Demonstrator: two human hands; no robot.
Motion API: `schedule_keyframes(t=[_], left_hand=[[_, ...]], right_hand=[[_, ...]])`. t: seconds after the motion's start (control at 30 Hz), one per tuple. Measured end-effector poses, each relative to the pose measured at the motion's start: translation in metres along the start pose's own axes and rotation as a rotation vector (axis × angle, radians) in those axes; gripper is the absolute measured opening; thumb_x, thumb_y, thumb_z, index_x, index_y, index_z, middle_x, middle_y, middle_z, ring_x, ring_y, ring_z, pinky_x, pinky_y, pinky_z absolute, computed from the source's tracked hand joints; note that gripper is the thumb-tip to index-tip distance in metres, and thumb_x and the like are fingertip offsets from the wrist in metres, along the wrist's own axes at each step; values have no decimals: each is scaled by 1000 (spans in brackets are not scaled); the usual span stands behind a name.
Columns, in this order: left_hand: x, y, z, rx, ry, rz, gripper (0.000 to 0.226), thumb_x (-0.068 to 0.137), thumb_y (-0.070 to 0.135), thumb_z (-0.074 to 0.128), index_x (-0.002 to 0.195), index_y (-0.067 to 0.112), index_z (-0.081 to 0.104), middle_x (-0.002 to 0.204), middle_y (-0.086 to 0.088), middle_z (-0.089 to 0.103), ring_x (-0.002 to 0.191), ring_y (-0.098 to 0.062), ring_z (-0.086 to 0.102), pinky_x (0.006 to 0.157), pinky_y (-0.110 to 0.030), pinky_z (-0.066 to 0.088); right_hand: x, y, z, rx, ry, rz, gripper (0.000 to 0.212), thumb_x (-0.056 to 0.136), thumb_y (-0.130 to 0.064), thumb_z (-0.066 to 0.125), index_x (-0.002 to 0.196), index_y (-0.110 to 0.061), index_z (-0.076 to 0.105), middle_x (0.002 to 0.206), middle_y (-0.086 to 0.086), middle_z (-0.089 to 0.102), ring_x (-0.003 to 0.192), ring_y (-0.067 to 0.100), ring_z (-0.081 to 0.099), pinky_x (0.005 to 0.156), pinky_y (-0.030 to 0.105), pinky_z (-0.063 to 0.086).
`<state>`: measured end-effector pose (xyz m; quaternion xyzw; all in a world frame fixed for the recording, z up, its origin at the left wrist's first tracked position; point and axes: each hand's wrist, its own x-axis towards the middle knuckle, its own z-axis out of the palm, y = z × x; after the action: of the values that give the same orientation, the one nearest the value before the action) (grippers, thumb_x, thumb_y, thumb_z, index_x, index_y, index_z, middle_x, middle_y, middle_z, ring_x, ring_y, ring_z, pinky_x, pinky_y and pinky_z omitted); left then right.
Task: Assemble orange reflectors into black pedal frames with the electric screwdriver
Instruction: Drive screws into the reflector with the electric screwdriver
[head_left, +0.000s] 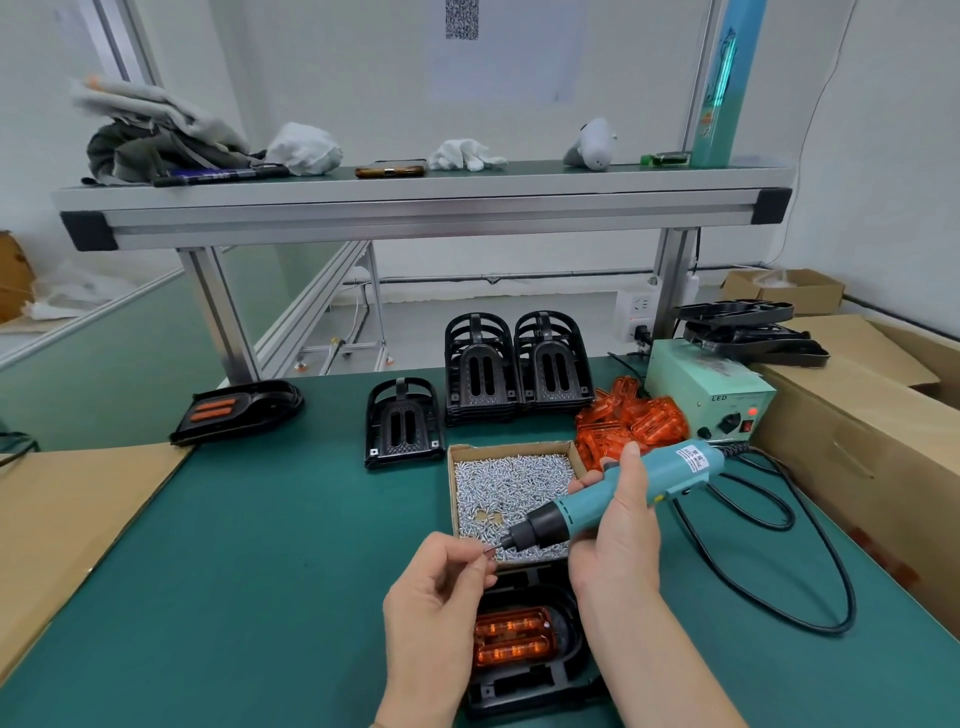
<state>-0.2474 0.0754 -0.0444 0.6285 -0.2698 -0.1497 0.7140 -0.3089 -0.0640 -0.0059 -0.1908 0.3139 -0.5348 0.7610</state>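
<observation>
Nearest lay a black plastic pedal frame holding an orange ribbed reflector. Above it, the left hand pinched what seemed a small screw at the tip of the teal electric screwdriver gripped by the right hand.

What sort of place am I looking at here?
Probably a small factory assembly bench. Stacked black pedal frames, a heap of orange reflectors and a carton of screws sit on the green mat; the right hand grips a corded electric screwdriver, the left hand pinches a screw.
</observation>
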Motion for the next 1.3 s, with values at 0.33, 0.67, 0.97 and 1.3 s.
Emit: schedule_keyframes(t=[0.33,0.67,0.97,1.3], left_hand=[[-1,-1,-5,24,-63,35,47,84,-9,70,95,37,69,92,-3,76,89,-19,71,82,-23,54],[-7,-5,-58,527,-406,43,76,66,58,77,133,51,43,136,33,47,130,9,41,105,-15,34],[-14,-15,-59,803,-524,143,109,57,74,71,146,52,12,138,45,16,136,15,17,113,-16,21],[-15,-19,-61,803,-497,140,117,55,75,71,153,41,15,136,34,29,132,11,25,113,-21,26]], right_hand=[[-4,-5,3,19,-11,-10,24,95,-39,68,94,-17,58,56,-8,60,48,5,59,49,21,52],[-23,-18,5,-73,-131,-186,22,92,-35,71,91,-17,58,65,-4,56,52,9,54,49,22,48],[-46,5,11,-315,-343,-384,26,78,-44,73,74,-23,58,54,3,52,47,17,50,50,28,45],[-54,20,10,-434,-487,-537,31,87,-38,69,69,-17,53,49,-1,53,45,11,51,54,19,47]])
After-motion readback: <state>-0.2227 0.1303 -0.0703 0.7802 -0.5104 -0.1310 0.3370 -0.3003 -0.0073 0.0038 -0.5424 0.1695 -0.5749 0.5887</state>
